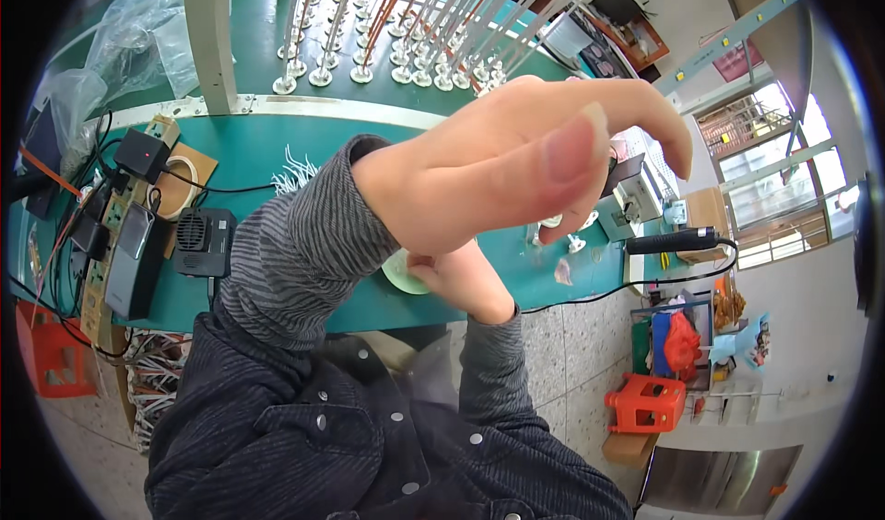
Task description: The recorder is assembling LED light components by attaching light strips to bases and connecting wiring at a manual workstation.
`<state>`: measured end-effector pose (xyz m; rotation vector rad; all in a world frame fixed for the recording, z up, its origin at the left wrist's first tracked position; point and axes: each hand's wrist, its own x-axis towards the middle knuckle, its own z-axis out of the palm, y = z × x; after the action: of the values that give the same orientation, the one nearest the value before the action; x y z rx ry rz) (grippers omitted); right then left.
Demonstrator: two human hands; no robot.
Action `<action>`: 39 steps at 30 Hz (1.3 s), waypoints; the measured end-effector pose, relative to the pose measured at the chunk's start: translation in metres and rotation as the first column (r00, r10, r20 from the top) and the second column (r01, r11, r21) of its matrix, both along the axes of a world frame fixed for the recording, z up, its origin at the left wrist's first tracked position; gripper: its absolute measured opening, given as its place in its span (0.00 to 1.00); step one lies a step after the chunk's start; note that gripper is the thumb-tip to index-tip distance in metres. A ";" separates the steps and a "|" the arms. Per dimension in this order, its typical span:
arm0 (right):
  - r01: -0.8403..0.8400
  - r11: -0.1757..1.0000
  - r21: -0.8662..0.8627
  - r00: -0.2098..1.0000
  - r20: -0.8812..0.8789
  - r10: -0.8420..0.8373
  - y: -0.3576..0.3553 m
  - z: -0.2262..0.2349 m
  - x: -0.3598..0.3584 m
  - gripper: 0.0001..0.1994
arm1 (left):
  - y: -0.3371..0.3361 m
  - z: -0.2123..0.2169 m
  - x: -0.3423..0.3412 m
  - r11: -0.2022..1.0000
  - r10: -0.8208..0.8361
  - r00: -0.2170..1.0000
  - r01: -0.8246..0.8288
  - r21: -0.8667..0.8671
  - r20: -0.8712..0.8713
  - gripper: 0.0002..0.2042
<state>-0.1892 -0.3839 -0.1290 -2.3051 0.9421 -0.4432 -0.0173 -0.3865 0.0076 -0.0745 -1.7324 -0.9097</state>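
My left hand (516,165) is raised close in front of my head over the green bench. Its thumb is stretched out, with a bent finger apart from it, and nothing shows between them. Lower down, partly behind it, is my right hand (466,280). A fingertip of that hand lies at the edge of a pale green round piece (402,276) on the bench; its other fingers are hidden by my left hand. Small white metallic fittings (576,243) lie beyond my hands. A bundle of white wires (295,171) sits behind my left sleeve.
Rods on round bases (364,73) stand behind a white metal frame (210,41). At left are a black fan-like device (205,242), adapters and cables. At right, a black corded handle (671,240) juts out beside a metal box (636,202). A red stool (645,402) stands on the floor.
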 end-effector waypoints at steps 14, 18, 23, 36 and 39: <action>0.198 0.973 -0.118 0.976 0.119 -0.184 -0.010 -0.001 -0.020 0.05 | -0.013 0.000 -0.016 0.986 0.113 0.990 -0.102 0.133 -0.080 0.20; 0.156 0.976 -0.150 0.987 0.049 -0.150 -0.007 0.004 -0.022 0.09 | -0.018 0.005 -0.032 0.980 0.139 0.985 -0.122 0.155 -0.104 0.21; 0.031 0.992 -0.122 0.986 -0.160 -0.050 -0.005 0.002 -0.018 0.13 | -0.021 0.002 -0.028 0.981 0.161 0.981 -0.147 0.127 -0.112 0.21; 0.014 0.995 -0.101 0.997 -0.071 -0.021 -0.010 0.006 -0.003 0.10 | -0.024 -0.011 -0.015 0.972 0.233 0.960 -0.228 0.050 -0.154 0.23; -0.044 0.997 -0.067 0.993 -0.109 0.036 -0.015 0.005 0.007 0.10 | -0.025 -0.011 -0.013 0.969 0.249 0.954 -0.245 0.040 -0.166 0.24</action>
<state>-0.1819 -0.3993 -0.1239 -2.4273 0.9435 -0.3419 -0.0301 -0.4111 -0.0032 0.0747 -1.5337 -0.7141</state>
